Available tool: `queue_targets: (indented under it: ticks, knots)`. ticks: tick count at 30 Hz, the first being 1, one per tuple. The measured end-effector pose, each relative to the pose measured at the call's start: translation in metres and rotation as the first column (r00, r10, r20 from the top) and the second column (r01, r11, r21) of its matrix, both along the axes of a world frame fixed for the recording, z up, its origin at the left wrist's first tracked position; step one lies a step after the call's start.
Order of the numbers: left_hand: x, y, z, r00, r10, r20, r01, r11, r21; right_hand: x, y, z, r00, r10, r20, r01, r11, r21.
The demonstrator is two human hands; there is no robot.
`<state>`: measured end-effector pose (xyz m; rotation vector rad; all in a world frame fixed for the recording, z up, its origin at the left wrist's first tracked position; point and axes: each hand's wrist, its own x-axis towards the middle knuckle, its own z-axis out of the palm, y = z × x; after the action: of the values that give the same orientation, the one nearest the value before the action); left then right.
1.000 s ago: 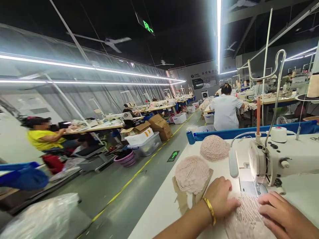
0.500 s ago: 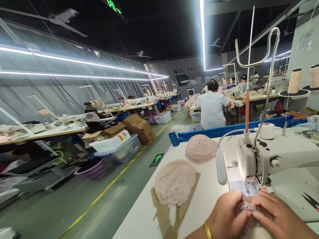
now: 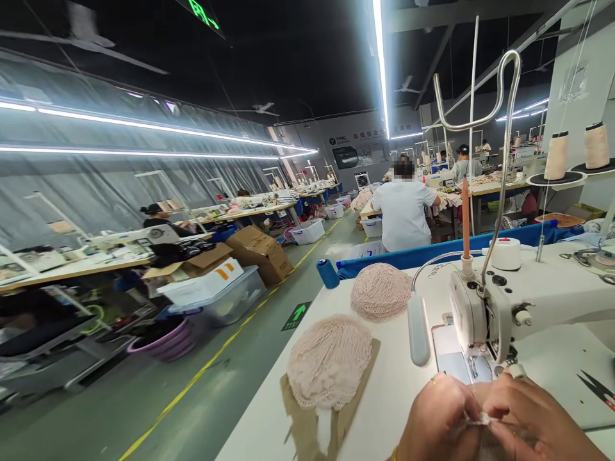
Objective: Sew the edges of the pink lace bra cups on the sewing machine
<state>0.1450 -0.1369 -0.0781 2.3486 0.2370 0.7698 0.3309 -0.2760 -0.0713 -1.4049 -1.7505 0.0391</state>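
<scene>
At the lower right, my left hand (image 3: 435, 413) and my right hand (image 3: 533, 410) are side by side, just in front of a white sewing machine (image 3: 473, 314). Both have their fingertips pinched on a small piece of pale lace fabric (image 3: 480, 419), stretched between them below the needle area. Most of the fabric is hidden by the hands. To the left, a pleated beige lace cup (image 3: 331, 362) lies on a piece of brown cardboard (image 3: 362, 378). Behind it sits a second lace cup (image 3: 382, 291).
Black-bladed snips (image 3: 596, 389) lie right of my hands. A lamp (image 3: 419, 330) hangs beside the machine head. A blue thread spool (image 3: 327, 274) stands at the table's far left corner. Beyond, a person in white (image 3: 402, 214) sits working. Boxes and a purple basket (image 3: 163, 339) line the aisle.
My fingers have shifted on the fabric, pinching its edge between the fingertips, and my left hand has turned over more. The view has swung slightly to the right.
</scene>
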Motion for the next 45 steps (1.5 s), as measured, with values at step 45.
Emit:
queue_targets:
  ticks: [45]
  knots:
    - [0.007,-0.012,0.015,0.983,-0.005,0.184,0.03,0.991,-0.129,0.016,-0.001,-0.012,0.92,0.13,0.369,-0.17,0.982,0.078]
